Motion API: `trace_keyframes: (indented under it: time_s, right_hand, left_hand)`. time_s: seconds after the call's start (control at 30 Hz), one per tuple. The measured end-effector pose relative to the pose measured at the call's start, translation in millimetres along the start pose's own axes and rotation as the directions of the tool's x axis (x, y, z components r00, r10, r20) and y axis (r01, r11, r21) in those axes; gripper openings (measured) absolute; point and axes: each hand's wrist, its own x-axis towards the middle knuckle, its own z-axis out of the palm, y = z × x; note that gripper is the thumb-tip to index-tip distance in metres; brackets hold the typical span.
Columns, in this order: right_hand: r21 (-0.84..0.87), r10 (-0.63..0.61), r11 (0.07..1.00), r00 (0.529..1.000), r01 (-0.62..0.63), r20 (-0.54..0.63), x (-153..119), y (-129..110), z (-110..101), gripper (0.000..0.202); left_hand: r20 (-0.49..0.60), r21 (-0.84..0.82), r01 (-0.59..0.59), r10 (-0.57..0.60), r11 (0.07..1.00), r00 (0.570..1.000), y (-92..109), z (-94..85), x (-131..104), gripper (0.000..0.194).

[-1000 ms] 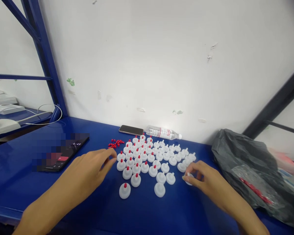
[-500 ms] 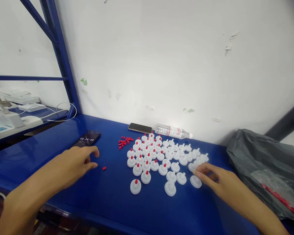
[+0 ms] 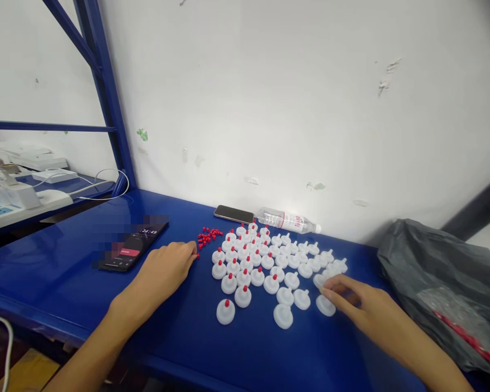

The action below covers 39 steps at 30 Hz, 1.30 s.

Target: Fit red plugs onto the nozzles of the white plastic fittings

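My left hand (image 3: 173, 258) is closed at the near edge of a small pile of red tip caps (image 3: 208, 237). One red tip cap (image 3: 197, 256) shows at its pinched fingertips. My right hand (image 3: 349, 294) pinches the rim of a white nozzle lid (image 3: 319, 280) at the right end of the group. Another white nozzle lid (image 3: 325, 305) lies just below those fingers. Several white lids with bare spouts (image 3: 293, 280) spread between there and the middle. Left of them stand several lids with red tips on their spouts (image 3: 243, 296).
A phone with a timer (image 3: 134, 247) lies left of my left hand. Along the wall rest a dark phone (image 3: 233, 214) and a clear plastic bottle (image 3: 286, 219). A black plastic bag (image 3: 428, 267) sits at the right. A power strip (image 3: 44, 204) is far left.
My left hand has moved right and slightly away from me, to the red pile. The lone red tip cap has left its former spot. My right hand stays nearly where it was.
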Motion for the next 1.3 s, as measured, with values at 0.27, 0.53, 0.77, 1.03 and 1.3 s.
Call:
trace_keyframes:
  time_s: [0.27,0.53,0.77,1.03,1.3]
  right_hand:
    - [-0.042,0.036,0.998,0.999,-0.036,-0.001,0.3,-1.4,-2.7,0.036]
    - [0.099,-0.034,0.995,0.999,0.033,0.001,-3.7,-13.0,-2.8,0.039]
    - [0.052,-0.081,0.994,0.978,0.093,-0.194,-8.0,-27.4,-12.6,0.037]
    - [0.010,-0.371,0.925,0.909,0.379,-0.191,-46.5,-78.1,6.8,0.049]
    - [-0.033,-0.492,0.871,0.868,0.491,-0.061,-50.7,-94.6,22.2,0.021]
  left_hand:
    - [0.015,-0.159,-0.127,0.131,0.979,0.991,8.3,-21.8,-25.8,0.030]
    - [0.102,-0.344,-0.299,0.352,0.890,0.930,33.8,-2.3,-59.9,0.028]
    - [0.121,-0.234,-0.297,0.331,0.926,0.936,48.8,6.1,-42.1,0.027]
    - [-0.069,-0.569,-0.387,0.427,0.726,0.901,78.7,-12.9,-54.4,0.009]
    - [-0.372,-0.475,-0.604,0.476,0.640,0.797,101.5,2.3,-63.5,0.012]
